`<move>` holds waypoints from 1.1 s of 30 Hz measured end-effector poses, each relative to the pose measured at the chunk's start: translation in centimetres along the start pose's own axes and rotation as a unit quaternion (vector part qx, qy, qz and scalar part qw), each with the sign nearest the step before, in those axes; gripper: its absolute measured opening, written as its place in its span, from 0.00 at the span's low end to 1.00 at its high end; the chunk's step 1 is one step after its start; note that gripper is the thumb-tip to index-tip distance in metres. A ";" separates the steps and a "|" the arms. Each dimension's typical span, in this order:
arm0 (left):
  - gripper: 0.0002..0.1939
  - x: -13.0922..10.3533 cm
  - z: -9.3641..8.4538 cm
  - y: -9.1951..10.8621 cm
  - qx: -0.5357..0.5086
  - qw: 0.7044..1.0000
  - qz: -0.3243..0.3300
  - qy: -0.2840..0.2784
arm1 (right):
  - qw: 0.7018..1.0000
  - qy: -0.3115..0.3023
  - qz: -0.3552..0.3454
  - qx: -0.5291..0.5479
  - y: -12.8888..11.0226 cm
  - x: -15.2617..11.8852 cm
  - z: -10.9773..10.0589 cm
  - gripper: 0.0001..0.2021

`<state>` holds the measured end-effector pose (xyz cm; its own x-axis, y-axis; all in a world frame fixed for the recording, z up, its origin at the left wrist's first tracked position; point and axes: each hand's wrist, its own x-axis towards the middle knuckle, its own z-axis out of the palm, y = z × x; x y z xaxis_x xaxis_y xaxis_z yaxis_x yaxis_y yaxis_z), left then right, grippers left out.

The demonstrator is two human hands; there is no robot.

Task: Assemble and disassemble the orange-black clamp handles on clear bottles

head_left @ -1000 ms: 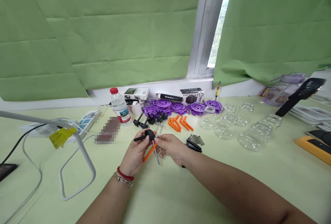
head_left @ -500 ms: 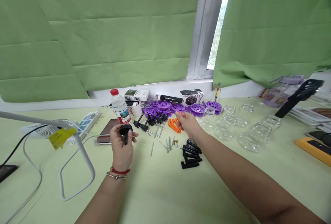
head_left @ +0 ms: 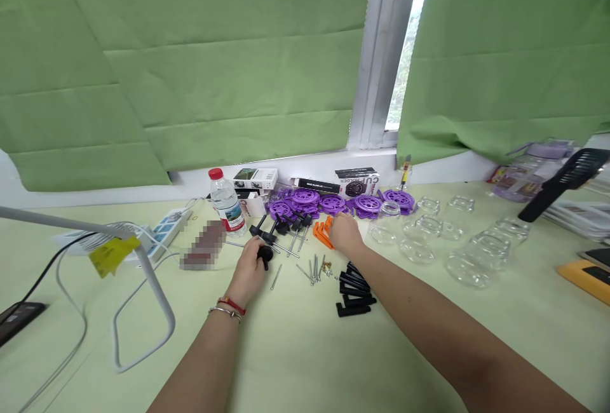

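Note:
My left hand (head_left: 248, 273) is closed on a round black part with a short stem (head_left: 265, 254), just in front of the black parts with metal rods (head_left: 271, 235). My right hand (head_left: 345, 235) is bent down beside the orange hooked pieces (head_left: 323, 234), near the purple wheel-like parts (head_left: 332, 203); its fingertips are hidden. Between the hands lie loose screws (head_left: 316, 270) and small brass-coloured bits (head_left: 327, 267). Black hooked pieces (head_left: 355, 302) lie in a row under my right forearm.
A water bottle (head_left: 227, 203) and small boxes (head_left: 257, 178) stand at the back. Clear plastic pieces (head_left: 469, 267) spread on the right, near a black brush (head_left: 562, 184). A white metal stand (head_left: 159, 292), cables and a power strip (head_left: 168, 229) are on the left.
My left hand has moved right and toward the black parts, still holding the round black part. My right hand has shifted slightly right and its fingers point away more. The view has shifted slightly.

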<state>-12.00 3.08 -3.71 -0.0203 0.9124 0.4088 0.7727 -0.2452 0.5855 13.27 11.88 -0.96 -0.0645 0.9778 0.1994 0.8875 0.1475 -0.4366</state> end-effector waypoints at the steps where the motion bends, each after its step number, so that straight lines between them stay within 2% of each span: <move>1: 0.20 0.0 0.1 -0.2 0.001 1.000 -0.001 -0.003 | 1.000 0.003 -0.007 -0.013 0.0 -0.1 0.0 0.07; 6: 0.24 -0.1 0.4 -1.3 0.018 0.999 -0.029 -0.001 | 0.999 0.009 -0.022 -0.045 0.5 -0.7 -0.5 0.09; 10: 0.23 0.0 -0.1 -1.4 0.074 0.996 -0.042 0.041 | 0.999 0.011 -0.047 -0.025 0.9 -2.1 -1.8 0.11; 13: 0.19 0.1 -0.6 -1.1 0.099 0.990 -0.059 0.078 | 0.997 0.004 -0.076 0.027 0.8 -4.8 -3.0 0.12; 16: 0.15 0.1 -1.1 -0.7 0.099 0.988 -0.069 0.096 | 0.985 -0.030 -0.144 0.089 0.6 -9.2 -4.6 0.12; 18: 0.14 0.0 -1.4 -0.3 0.102 0.986 -0.075 0.108 | 0.960 -0.109 -0.231 0.116 0.6 -12.6 -5.5 0.10; 20: 0.13 -0.2 -1.8 0.2 0.107 0.982 -0.084 0.128 | 0.910 -0.211 -0.340 0.108 0.9 -15.7 -6.2 0.11; 22: 0.13 -0.4 -2.1 0.7 0.110 0.979 -0.087 0.148 | 0.869 -0.269 -0.408 0.082 1.4 -17.8 -6.4 0.09; 23: 0.12 -0.6 -2.2 1.0 0.110 0.978 -0.086 0.156 | 0.858 -0.285 -0.422 0.070 1.8 -18.4 -6.4 0.08; 25: 0.12 -0.8 -2.2 1.5 0.112 0.977 -0.079 0.164 | 0.857 -0.296 -0.419 0.054 2.4 -18.9 -6.2 0.08; 28: 0.12 -1.0 -1.8 1.8 0.121 0.978 -0.062 0.159 | 0.881 -0.287 -0.375 0.036 2.9 -18.4 -6.0 0.10; 33: 0.14 -0.9 -0.9 1.8 0.172 0.972 0.013 0.161 | 0.889 -0.279 -0.359 0.063 3.1 -17.6 -6.1 0.12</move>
<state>-11.15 1.55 -2.42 -0.1525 0.7439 0.6507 0.9406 -0.0929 0.3266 19.96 -5.76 -0.48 -0.8401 0.5423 0.0162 0.4710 0.7438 -0.4743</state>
